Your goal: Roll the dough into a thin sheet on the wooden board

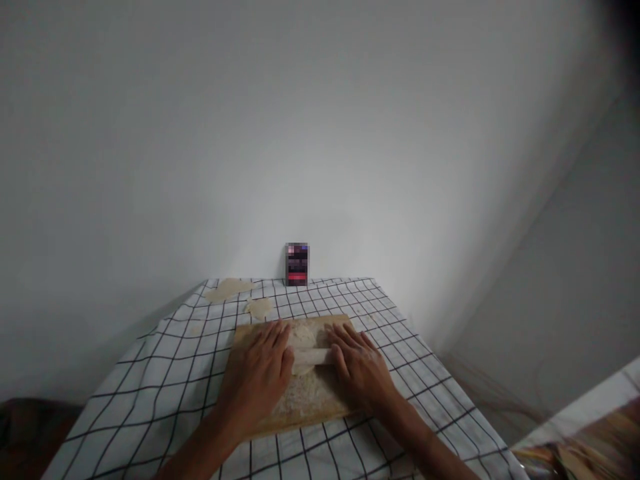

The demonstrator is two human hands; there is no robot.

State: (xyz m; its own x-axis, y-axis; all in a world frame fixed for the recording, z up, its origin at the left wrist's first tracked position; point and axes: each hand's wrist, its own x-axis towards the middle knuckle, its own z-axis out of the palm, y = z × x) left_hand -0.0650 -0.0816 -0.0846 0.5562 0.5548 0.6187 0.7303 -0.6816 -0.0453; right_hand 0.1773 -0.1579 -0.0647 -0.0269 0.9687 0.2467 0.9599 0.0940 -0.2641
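A pale rolling pin (314, 357) lies crosswise on a floured wooden board (295, 413). My left hand (267, 363) is closed over its left end and my right hand (359, 363) over its right end. Both hands press from above, with fingers reaching forward and thumbs near the pin's middle. The pin's two ends are hidden beneath my palms. Under the pin, a thin piece of dough (303, 371) shows in part, its edge hard to tell from the flour.
Rolled-out dough sheets lie behind the board: a large one (230, 289) and a smaller one (260, 307). A dark pixelated phone-like object (297, 265) leans against the white wall (320, 147). A black-and-white checked cloth (160, 393) covers the table.
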